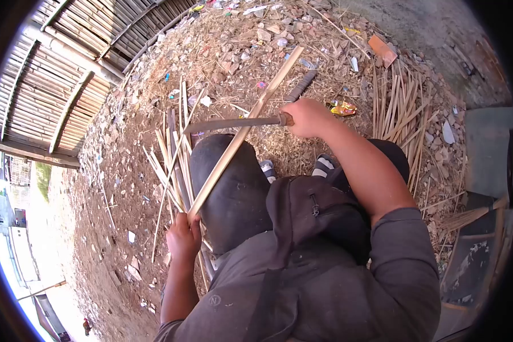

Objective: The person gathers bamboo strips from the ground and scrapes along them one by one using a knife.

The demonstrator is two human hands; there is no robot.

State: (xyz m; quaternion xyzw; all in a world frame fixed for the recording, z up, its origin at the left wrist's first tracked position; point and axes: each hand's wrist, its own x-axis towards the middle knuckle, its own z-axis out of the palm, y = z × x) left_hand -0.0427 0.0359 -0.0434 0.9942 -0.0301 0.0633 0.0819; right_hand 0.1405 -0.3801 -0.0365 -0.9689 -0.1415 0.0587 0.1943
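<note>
My left hand (183,240) is closed round the lower end of a long split bamboo strip (224,161). The strip slants up and to the right, past my left knee, over the littered ground. My right hand (306,118) grips the handle of a long-bladed knife (233,123). Its blade points left and crosses the strip around the middle; whether the edge bites into the bamboo I cannot tell. Just beyond my right hand, a dark ridged rod-like piece (300,85) lies on the ground.
Loose bamboo strips (168,165) lie by my left leg, and a larger pile of strips (402,108) is on the right. A brick (382,50) and a yellow wrapper (343,108) sit among the rubble. A bamboo wall (68,74) stands at the upper left.
</note>
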